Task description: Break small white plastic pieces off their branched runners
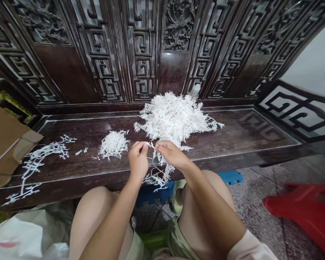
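My left hand (137, 160) and my right hand (170, 154) meet above the front edge of a dark wooden bench (233, 133). Their fingertips pinch a small white sprig (150, 145) of branching, coral-like material. A longer white branching piece (159, 175) hangs below my right hand, over the bench edge. Just behind my hands lies a large heap of white sprigs (173, 117). To the left sits a smaller heap (113, 145), and past it lie long loose white strands (40, 162).
A carved dark wooden panel (143, 47) rises behind the bench, with a plastic bottle (194, 92) against it. A cardboard box (5, 144) stands at left, a white plastic bag (21, 233) below it. A red plastic stool (306, 213) stands on the speckled floor at right.
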Demonstrator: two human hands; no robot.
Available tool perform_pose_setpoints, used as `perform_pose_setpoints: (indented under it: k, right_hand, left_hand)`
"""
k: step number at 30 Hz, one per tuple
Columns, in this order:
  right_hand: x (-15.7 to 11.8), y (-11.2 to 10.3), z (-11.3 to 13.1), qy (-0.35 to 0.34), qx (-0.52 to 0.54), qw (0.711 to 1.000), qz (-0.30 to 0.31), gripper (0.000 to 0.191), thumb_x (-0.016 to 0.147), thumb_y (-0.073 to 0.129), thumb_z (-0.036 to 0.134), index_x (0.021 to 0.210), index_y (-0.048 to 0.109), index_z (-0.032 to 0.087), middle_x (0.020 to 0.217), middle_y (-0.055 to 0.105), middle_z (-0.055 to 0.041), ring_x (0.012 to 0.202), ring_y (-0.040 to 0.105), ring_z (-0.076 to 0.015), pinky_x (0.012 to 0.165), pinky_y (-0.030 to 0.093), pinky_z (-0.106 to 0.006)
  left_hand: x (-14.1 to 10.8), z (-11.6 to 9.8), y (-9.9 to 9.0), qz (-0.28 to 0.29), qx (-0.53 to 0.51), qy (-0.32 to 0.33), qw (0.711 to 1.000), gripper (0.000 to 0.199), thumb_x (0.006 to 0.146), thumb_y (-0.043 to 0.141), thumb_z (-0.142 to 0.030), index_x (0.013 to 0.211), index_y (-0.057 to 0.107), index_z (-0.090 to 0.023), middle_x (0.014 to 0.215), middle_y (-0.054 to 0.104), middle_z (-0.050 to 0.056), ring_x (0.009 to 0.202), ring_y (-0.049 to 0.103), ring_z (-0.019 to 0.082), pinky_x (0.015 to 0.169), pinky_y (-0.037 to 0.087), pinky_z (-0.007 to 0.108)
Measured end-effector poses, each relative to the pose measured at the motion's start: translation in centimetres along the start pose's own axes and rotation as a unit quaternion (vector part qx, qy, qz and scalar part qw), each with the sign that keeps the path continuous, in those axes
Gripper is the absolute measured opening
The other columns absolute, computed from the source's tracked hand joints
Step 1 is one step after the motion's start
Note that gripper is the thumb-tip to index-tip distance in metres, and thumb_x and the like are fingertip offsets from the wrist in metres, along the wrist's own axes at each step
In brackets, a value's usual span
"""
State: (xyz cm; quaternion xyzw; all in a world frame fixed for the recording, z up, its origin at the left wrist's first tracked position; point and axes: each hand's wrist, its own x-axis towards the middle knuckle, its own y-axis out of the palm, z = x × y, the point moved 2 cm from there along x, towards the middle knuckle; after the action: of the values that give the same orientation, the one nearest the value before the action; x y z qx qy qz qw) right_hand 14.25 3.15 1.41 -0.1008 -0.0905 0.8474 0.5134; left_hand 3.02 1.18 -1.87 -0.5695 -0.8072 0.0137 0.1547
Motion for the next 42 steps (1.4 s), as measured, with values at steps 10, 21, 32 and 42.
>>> perform_pose_setpoints:
  k: [10, 21, 32, 42]
  right_hand:
    - [-1.8, -5.8, -1.2, 0.042, 0.038, 0.981, -0.187, 0.019, 0.072, 0.046, 0.032, 0.059, 0.05, 0.02, 0.062, 0.049, 0.0005, 0.06, 0.041, -0.0131, 0.06, 0.03, -0.027]
    - [-0.7, -1.4, -1.2, 0.048, 0.06, 0.995, -0.061, 0.023, 0.075, 0.046, 0.035, 0.067, 0.061, 0.019, 0.074, 0.056, 0.0, 0.075, 0.046, -0.0128, 0.072, 0.031, -0.026]
    - [-0.2, 0.0, -1.5, 0.101, 0.161, 0.98, -0.063, 0.015, 0.072, 0.051, 0.032, 0.069, 0.057, 0.019, 0.069, 0.055, 0.0018, 0.063, 0.046, -0.0094, 0.062, 0.033, -0.023]
    - [-0.1, -0.1, -2.0, 0.127, 0.249, 0.954, -0.111, 0.014, 0.071, 0.054, 0.032, 0.068, 0.051, 0.018, 0.068, 0.055, 0.0003, 0.062, 0.048, -0.01, 0.06, 0.036, -0.024]
  left_hand:
    - [3.8, 2.6, -4.9, -0.106, -0.209, -0.205, 0.95, 0.012, 0.067, 0.048, -0.023, 0.067, 0.056, -0.014, 0.059, 0.048, -0.002, 0.053, 0.045, 0.008, 0.057, 0.036, 0.021]
    - [0.7, 0.4, -0.7, 0.198, -0.287, -0.3, 0.888, 0.023, 0.073, 0.04, -0.03, 0.055, 0.04, -0.016, 0.054, 0.043, -0.001, 0.05, 0.044, 0.009, 0.053, 0.036, 0.022]
    - [0.6, 1.7, -0.2, 0.134, -0.348, -0.363, 0.854, 0.015, 0.065, 0.057, -0.028, 0.068, 0.051, -0.014, 0.054, 0.049, -0.002, 0.049, 0.045, 0.007, 0.05, 0.036, 0.02]
    - [0.7, 1.6, -0.6, 0.127, -0.28, -0.284, 0.908, 0.017, 0.068, 0.052, -0.027, 0.069, 0.06, -0.012, 0.047, 0.029, -0.005, 0.042, 0.025, 0.004, 0.042, 0.02, 0.018]
